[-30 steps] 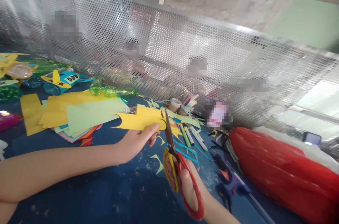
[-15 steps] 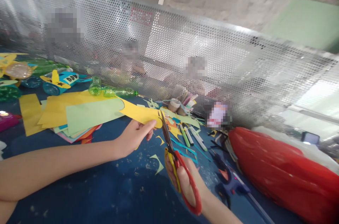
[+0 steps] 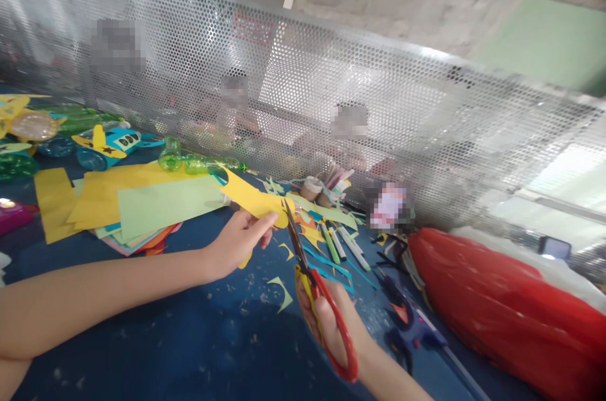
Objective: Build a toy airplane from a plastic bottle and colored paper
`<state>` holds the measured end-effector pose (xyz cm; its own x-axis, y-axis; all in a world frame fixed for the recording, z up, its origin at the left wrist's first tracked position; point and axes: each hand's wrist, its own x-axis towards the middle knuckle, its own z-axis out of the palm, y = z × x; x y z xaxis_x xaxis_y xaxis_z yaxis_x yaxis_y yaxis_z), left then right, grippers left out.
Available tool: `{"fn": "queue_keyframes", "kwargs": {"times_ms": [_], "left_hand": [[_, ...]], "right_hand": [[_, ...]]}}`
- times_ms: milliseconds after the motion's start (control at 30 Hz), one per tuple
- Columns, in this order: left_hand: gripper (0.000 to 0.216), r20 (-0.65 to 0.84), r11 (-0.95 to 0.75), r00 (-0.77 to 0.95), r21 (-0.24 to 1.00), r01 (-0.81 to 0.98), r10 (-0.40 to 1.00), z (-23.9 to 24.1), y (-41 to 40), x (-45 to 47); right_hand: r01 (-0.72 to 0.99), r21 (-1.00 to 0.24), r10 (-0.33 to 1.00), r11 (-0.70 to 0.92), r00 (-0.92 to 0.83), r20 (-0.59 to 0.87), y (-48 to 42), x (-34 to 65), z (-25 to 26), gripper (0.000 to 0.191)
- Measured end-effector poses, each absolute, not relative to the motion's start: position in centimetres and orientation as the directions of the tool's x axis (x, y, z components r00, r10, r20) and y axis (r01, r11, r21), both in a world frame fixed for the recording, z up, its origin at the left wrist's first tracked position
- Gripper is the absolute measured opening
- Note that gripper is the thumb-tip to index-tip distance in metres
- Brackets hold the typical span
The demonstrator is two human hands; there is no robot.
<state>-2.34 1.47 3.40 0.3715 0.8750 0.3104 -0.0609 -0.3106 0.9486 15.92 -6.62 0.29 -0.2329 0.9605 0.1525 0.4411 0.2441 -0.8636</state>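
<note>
My left hand pinches a strip of yellow paper between thumb and fingers, above the blue table. The strip has a curved notch at its far left end and a rounded edge at its right. My right hand is closed around the red and yellow handles of a pair of scissors. The blades point up and away, with their tips at the right end of the yellow paper. Beneath lie small yellow scraps and a curved pale green scrap.
Stacked yellow and green paper sheets lie left, near green plastic bottles and a blue bottle plane. Markers, a blue glue gun and a red plastic bag are right. A perforated metal panel stands behind.
The yellow paper has turned slightly in my left hand, its notched left end shifting right and a little up. My right hand and the scissors have barely moved.
</note>
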Motion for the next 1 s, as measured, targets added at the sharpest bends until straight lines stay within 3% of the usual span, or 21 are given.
{"fn": "queue_keyframes", "kwargs": {"times_ms": [1000], "left_hand": [[0.035,0.313,-0.308,0.317,0.949,-0.067,0.895,3.1,2.7,-2.7]], "right_hand": [[0.462,-0.856,0.957,0.232,-0.264,0.118,-6.4,16.3,-0.2,0.06]]}}
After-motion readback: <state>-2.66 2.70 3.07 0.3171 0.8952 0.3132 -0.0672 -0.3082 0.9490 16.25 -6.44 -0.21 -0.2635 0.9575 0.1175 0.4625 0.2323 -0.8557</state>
